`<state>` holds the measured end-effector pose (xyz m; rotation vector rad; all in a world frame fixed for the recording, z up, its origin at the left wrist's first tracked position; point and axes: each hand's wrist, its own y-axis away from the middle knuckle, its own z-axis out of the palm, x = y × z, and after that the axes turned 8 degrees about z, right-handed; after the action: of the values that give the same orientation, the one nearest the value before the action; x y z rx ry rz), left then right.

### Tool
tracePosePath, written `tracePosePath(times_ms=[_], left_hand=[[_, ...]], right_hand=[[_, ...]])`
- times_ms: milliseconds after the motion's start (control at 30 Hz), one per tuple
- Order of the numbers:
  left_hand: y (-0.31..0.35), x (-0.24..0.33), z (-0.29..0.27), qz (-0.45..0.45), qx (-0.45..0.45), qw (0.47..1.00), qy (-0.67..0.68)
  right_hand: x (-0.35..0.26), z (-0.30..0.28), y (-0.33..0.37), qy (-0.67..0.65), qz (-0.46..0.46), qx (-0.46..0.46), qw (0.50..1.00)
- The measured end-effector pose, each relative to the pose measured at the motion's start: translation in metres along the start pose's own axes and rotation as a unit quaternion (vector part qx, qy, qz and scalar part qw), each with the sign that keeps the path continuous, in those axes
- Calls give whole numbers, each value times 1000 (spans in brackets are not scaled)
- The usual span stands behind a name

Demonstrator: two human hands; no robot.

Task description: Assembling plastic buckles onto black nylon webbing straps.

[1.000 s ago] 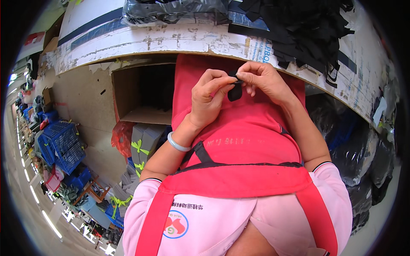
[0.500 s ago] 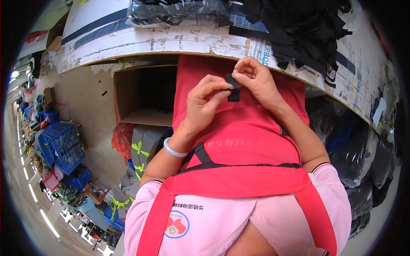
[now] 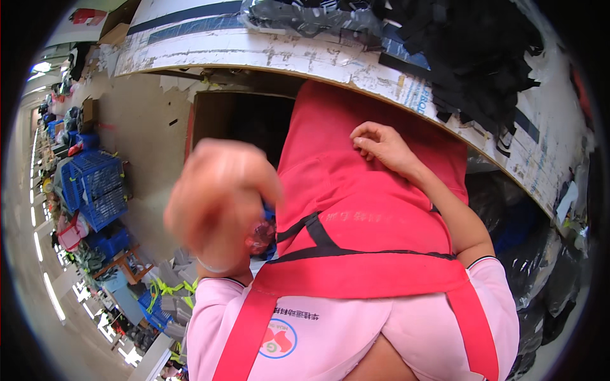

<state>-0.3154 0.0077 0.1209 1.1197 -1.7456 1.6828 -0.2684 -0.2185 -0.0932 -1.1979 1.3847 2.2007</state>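
My left hand (image 3: pixel 219 197) is raised off to the left of my lap, close to the camera and smeared by motion. Whether its fingers hold anything does not show. Over the red apron (image 3: pixel 375 190) on my lap rests my right hand (image 3: pixel 384 149), its fingers curled in toward the thumb; anything inside them is hidden. The small black strip seen earlier is not visible. Beyond the right hand, a heap of black fabric strips (image 3: pixel 473 57) lies on the white, worn tabletop (image 3: pixel 298 60).
A clear plastic bag of black pieces (image 3: pixel 311 18) lies on the table. Below the table edge stands an open cardboard box (image 3: pixel 210 114). Blue crates (image 3: pixel 95 187) and grey bundles with yellow-green ties (image 3: pixel 181 289) are at left. Dark plastic bags (image 3: pixel 540 254) crowd the right side.
My hands have parted from the black strip they held together. The left swung left and toward me; the right dropped slightly nearer over my lap. The view has shifted a little.
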Motion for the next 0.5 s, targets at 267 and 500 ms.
tracePosePath(times_ms=[267,500], left_hand=[[-47,40,48,53,-207,855,473],[-62,51,65,131,-283,698,645]], right_hand=[[15,2,-3,60,-52,12,997],[21,-9,-1,117,-74,30,990]])
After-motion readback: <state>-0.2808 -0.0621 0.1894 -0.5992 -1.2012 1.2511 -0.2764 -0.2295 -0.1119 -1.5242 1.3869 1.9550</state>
